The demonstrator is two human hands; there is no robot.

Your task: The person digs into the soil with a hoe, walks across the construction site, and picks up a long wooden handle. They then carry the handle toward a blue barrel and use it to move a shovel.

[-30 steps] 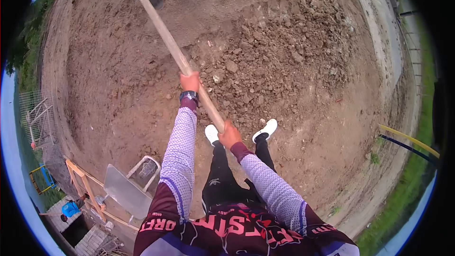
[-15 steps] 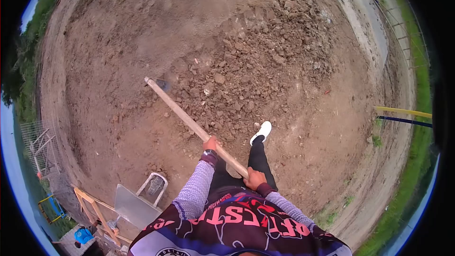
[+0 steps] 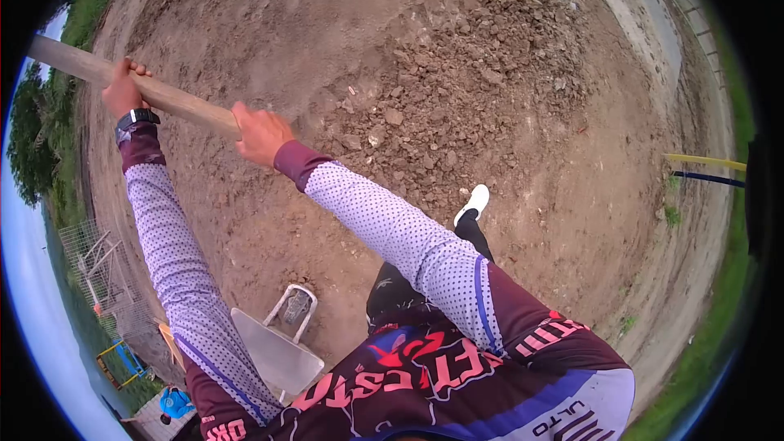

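My left hand [image 3: 124, 91], with a dark watch at its wrist, is closed around the long wooden handle of a hoe [image 3: 184, 104]. My right hand [image 3: 263, 135] grips the same handle close to its near end. The tool is raised out to my left, its shaft running past the upper left edge of the view. Its head is out of sight now; a dark metal blade showed at that end half a second ago. Below and to the right lies a heap of broken soil clods [image 3: 457, 82] on the bare ground.
A wheelbarrow [image 3: 278, 351] stands close by my left side. My white shoe [image 3: 472, 204] is near the soil heap's lower edge. At the far left are a wire mesh fence [image 3: 102, 269] and a person in blue [image 3: 174, 403]. A yellow bar [image 3: 706, 161] shows at right.
Both hands have swung the hoe up and to the left, away from the soil. Its blade has left the view. My right hand is now nearer the left one's side of the view.
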